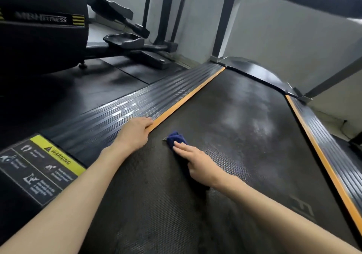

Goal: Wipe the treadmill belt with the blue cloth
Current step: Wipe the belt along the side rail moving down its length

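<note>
The dark textured treadmill belt [225,136] runs from the bottom of the head view up to the motor cover. A bunched blue cloth [177,139] lies on the belt near its left edge. My right hand [197,163] presses flat on the cloth with straight fingers, covering its near part. My left hand [135,134] rests on the ribbed left side rail [117,114], its fingers curled over the orange strip at the belt's edge. Pale dusty smears show on the belt farther ahead.
An orange-edged right side rail [321,149] borders the belt. A yellow warning label [56,155] sits on the left rail's near end. An elliptical trainer [45,28] with pedals stands at the left on black floor mats. Treadmill uprights [227,18] rise by the grey wall.
</note>
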